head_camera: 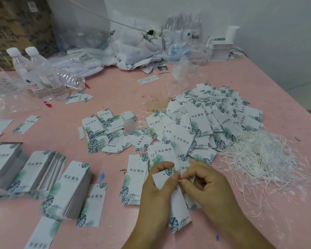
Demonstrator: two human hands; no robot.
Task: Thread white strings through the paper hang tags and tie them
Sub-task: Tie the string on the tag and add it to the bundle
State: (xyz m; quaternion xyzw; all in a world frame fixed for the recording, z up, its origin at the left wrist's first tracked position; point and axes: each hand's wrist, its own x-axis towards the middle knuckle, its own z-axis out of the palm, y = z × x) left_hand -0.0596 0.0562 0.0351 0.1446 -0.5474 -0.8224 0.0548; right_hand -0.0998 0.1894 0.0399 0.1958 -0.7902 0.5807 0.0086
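1. Tag (166,178) in work: I hold a paper hang tag low and centre, in front of the big heap of tags (210,119). My left hand (158,184) grips its top corner between thumb and curled fingers; my right hand (205,182) pinches at the same edge, fingertips against the left thumb. I judge a string end sits in that pinch, but it is too fine to see.
2. Strings (258,155): a loose white tangle lies on the pink worktop (115,90), just right of the heap.
3. Handling: the tags look like light, stiff card that would crease if squeezed, so I would hold one near its punched corner. The strings look thin, limp and prone to snagging; I would draw one out by its end.
4. Unthreaded stock: stacked tags (70,191) lie well left of the heap.
5. Writing: each tag bears a teal leaf print and the characters 纬宸服饰. A plastic bag (133,45) behind the heap reads "HOTEL". The labels on the water bottles (43,76), far left of the heap, are unreadable.
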